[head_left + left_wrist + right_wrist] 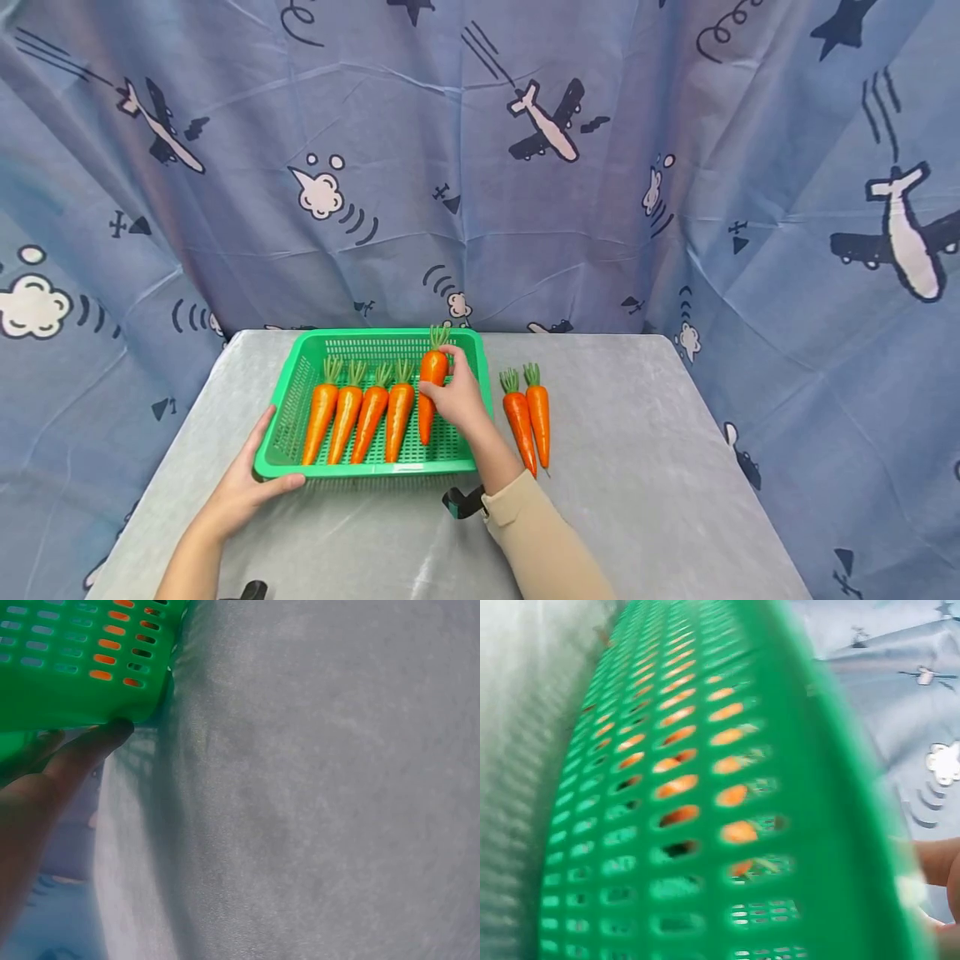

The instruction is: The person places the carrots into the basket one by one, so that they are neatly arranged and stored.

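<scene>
Grey table [660,500]: green basket [375,471] set by far edge, its near-left corner touched by left hand [242,485], fingers outstretched. By right hand [459,398], carrot [432,368] is pinched inside basket's right edge. Loading seems in hand; lowering and release likely needed.

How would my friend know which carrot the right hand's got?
On the table, find the green basket. A right hand reaches into its right side. The carrot it pinches is the only one held; the basket's other four lie left.
</scene>
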`<state>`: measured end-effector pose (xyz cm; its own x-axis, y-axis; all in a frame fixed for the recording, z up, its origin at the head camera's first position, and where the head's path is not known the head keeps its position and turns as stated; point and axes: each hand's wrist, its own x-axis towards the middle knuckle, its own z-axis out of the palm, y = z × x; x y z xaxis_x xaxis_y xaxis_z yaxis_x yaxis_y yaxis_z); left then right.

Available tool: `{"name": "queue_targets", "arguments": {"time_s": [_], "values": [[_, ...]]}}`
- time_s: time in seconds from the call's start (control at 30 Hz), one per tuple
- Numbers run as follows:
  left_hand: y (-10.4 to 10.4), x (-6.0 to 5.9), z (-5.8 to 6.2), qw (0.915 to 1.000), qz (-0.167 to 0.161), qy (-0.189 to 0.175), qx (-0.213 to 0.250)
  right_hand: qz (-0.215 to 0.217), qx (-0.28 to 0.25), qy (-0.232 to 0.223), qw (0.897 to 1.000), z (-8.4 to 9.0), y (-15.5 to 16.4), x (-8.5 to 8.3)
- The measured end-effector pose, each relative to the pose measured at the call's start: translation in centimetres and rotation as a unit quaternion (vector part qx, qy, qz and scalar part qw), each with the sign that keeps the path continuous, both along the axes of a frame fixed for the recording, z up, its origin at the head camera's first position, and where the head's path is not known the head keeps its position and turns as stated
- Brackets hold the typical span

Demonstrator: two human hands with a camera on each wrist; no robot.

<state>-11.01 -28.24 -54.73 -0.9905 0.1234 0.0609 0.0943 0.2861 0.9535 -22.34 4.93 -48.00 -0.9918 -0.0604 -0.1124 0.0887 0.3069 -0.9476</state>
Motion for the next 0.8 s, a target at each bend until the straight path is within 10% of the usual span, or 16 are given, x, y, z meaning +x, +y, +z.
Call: {"name": "queue_targets", "arguments": {"time_s": [0.3, 0.8], "values": [[0.1, 0.1, -0.1, 1.0, -0.002, 0.005, 0.007, -0.005, 0.096, -0.026, 0.995, -2.3, -1.3, -1.1], [0.3, 0.2, 0.3, 1.0, 0.001, -0.008, 0.0, 0.005, 0.081, -0.094, 0.992, -3.5, -1.9, -1.4]]}}
